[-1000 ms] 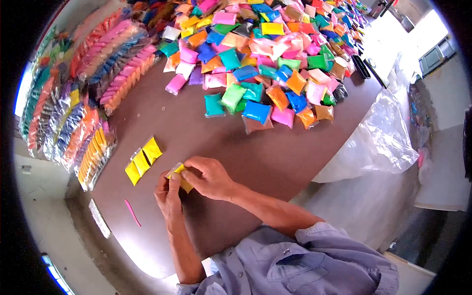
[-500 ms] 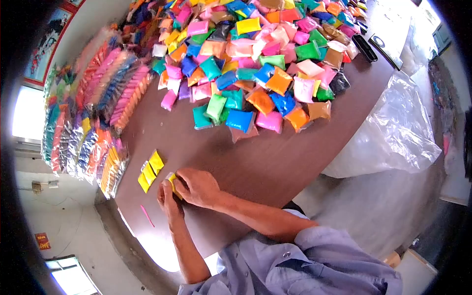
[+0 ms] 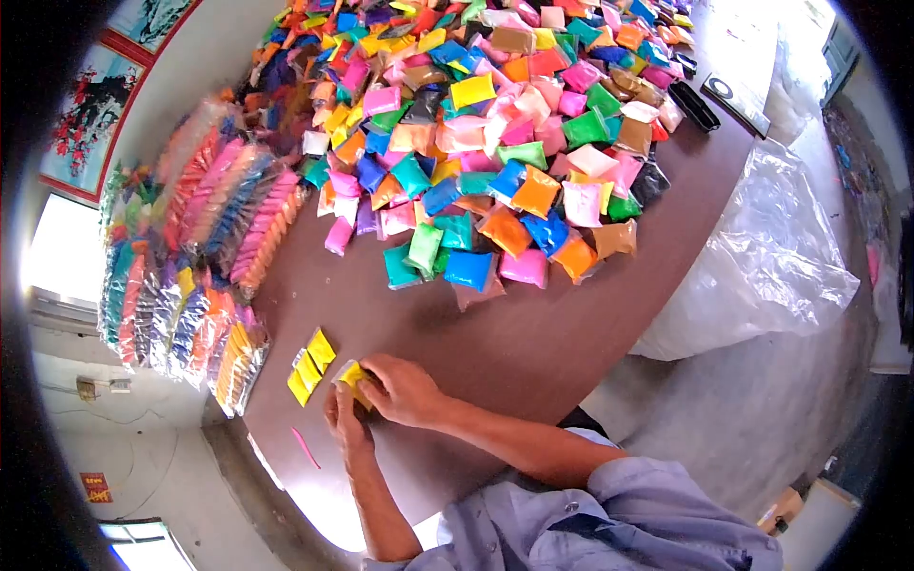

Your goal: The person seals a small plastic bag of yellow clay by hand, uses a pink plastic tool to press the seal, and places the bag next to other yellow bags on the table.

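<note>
Both hands are at a small yellow plastic packet [image 3: 352, 375] over the near left part of the table. My left hand [image 3: 347, 419] grips its lower left side, fingers closed. My right hand [image 3: 404, 390] closes on the packet's right side, with some fingertips hidden behind the knuckles. Just left of the hands, several yellow packets [image 3: 309, 367] lie side by side in a short slanting row. A thin pink strip [image 3: 306, 448] rests on the tabletop to the left of my left wrist.
A large heap of colourful packets [image 3: 476, 171] covers the far part of the brown table [image 3: 457, 333]. Clear bags of packed rows [image 3: 205, 238] stand along the left edge. A black holder [image 3: 693, 107] sits at the far right. A big clear plastic bag [image 3: 752, 257] hangs beside the right edge.
The camera view has tilted, so the whole scene sits lower and a little further right. More of the yellow packet shows between my hands, which stay together on it.
</note>
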Available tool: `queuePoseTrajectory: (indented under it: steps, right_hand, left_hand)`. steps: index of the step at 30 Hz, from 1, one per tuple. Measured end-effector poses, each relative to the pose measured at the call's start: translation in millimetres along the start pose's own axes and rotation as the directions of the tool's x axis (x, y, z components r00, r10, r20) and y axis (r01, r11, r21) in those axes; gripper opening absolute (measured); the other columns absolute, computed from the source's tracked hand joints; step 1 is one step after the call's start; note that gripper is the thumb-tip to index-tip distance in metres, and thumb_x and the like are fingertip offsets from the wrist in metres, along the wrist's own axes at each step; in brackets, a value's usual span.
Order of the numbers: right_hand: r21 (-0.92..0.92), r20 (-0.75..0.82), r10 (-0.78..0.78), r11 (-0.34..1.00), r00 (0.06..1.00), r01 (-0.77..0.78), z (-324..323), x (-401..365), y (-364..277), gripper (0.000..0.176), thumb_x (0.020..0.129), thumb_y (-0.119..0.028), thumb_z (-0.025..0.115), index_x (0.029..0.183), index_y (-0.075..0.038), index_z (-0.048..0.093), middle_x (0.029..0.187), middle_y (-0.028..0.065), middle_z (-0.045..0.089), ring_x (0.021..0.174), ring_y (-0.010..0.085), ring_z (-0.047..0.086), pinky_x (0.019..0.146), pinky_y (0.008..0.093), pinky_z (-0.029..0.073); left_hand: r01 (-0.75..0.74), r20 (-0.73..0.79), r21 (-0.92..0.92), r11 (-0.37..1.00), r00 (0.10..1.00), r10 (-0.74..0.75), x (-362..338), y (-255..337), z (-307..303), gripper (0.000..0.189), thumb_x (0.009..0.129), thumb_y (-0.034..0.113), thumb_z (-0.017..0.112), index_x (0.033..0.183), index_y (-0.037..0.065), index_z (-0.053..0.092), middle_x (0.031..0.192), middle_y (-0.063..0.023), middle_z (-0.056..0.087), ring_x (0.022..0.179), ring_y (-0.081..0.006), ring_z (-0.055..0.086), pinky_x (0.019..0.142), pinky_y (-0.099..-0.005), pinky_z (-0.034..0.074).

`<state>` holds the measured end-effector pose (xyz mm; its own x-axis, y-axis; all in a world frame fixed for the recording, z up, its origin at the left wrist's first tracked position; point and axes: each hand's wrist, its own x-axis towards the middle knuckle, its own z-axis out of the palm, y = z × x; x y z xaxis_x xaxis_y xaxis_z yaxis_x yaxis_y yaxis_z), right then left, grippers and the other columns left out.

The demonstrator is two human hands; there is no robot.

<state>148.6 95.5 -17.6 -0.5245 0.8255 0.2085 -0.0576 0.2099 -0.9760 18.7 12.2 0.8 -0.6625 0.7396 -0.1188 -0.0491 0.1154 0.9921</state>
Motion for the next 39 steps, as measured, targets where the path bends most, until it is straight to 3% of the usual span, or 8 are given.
queuePoseTrajectory:
  steps: [6,9,12,13,20,28,33,39]
  right_hand:
    - [0.020,-0.098,-0.104,0.994,0.990,0.107,-0.4,2.2,-1.5,0.025,0.094,-0.024,0.067,0.104,-0.001,0.064,0.095,0.0204,0.067,0.083,0.0391,0.066,0.072,0.0470,0.052]
    - [-0.049,0.037,-0.028,0.998,0.999,0.030,-4.5,2.2,-6.8,0.024,0.095,-0.026,0.065,0.097,-0.002,0.064,0.088,0.0203,0.065,0.080,0.0399,0.065,0.070,0.0473,0.051]
    - [-0.053,-0.023,-0.083,0.995,0.996,0.081,1.4,0.7,0.0,0.026,0.096,-0.026,0.065,0.091,-0.001,0.061,0.082,0.0209,0.062,0.074,0.0416,0.061,0.066,0.0493,0.048]
    - [-0.038,-0.064,-0.111,0.993,0.992,0.108,-1.2,-1.0,-1.7,0.026,0.096,-0.026,0.064,0.092,0.000,0.061,0.083,0.0209,0.062,0.075,0.0409,0.062,0.066,0.0484,0.048]
    - [-0.067,-0.055,-0.121,0.991,0.991,0.118,0.9,-1.4,-2.0,0.027,0.098,-0.027,0.063,0.096,0.000,0.062,0.085,0.0204,0.062,0.078,0.0392,0.062,0.068,0.0456,0.049]
    - [0.100,-0.101,0.071,0.993,0.992,-0.061,-11.8,3.7,-16.2,0.031,0.100,-0.026,0.063,0.116,0.001,0.066,0.094,0.0143,0.068,0.081,0.0198,0.065,0.073,0.0353,0.053]
    - [0.040,-0.327,0.039,0.999,0.944,-0.028,-21.4,16.8,-12.0,0.030,0.099,-0.025,0.066,0.113,0.001,0.067,0.091,0.0098,0.068,0.079,0.0142,0.064,0.072,0.0308,0.052]
    - [-0.011,-0.157,0.055,0.998,0.986,-0.057,-36.3,35.5,3.5,0.030,0.099,-0.026,0.063,0.103,0.004,0.066,0.084,0.0157,0.065,0.074,0.0224,0.065,0.067,0.0376,0.051]
  left_hand:
    - [-0.071,0.018,0.203,0.977,0.997,0.069,-0.4,-0.9,-1.9,0.024,0.102,0.027,0.062,0.101,0.004,0.068,0.088,0.0032,0.060,0.083,-0.0075,0.052,0.073,-0.0252,0.042]
    - [-0.085,-0.067,0.206,0.975,0.993,0.100,-5.8,-0.7,-0.9,0.023,0.101,0.026,0.063,0.096,0.004,0.066,0.084,0.0038,0.057,0.080,-0.0074,0.049,0.071,-0.0264,0.041]
    - [-0.053,-0.081,0.085,0.995,0.995,0.060,-4.0,-16.0,-9.1,0.023,0.101,0.026,0.064,0.095,0.004,0.066,0.082,0.0042,0.055,0.078,-0.0076,0.047,0.070,-0.0267,0.040]
    - [-0.114,0.064,0.098,0.989,0.992,0.108,-6.6,-8.2,-7.4,0.023,0.100,0.026,0.065,0.096,0.003,0.067,0.082,0.0040,0.055,0.078,-0.0079,0.047,0.070,-0.0269,0.040]
    - [-0.175,0.100,0.242,0.954,0.983,0.154,-2.5,-2.3,-4.9,0.019,0.102,0.018,0.061,0.098,0.001,0.067,0.081,0.0034,0.056,0.077,-0.0070,0.047,0.067,-0.0251,0.040]
    - [-0.151,0.143,0.023,0.988,0.979,0.146,8.5,2.0,24.5,0.018,0.103,0.016,0.059,0.091,0.003,0.062,0.077,0.0047,0.052,0.075,-0.0060,0.047,0.065,-0.0242,0.039]
    - [-0.119,0.221,0.062,0.991,0.970,0.102,9.7,21.4,48.8,0.024,0.103,0.021,0.062,0.087,0.004,0.060,0.077,0.0044,0.053,0.076,-0.0062,0.047,0.065,-0.0235,0.038]
    - [-0.218,0.217,0.076,0.973,0.956,0.197,25.7,0.1,50.4,0.026,0.102,0.023,0.064,0.087,0.002,0.061,0.078,0.0044,0.053,0.074,-0.0063,0.045,0.064,-0.0235,0.037]
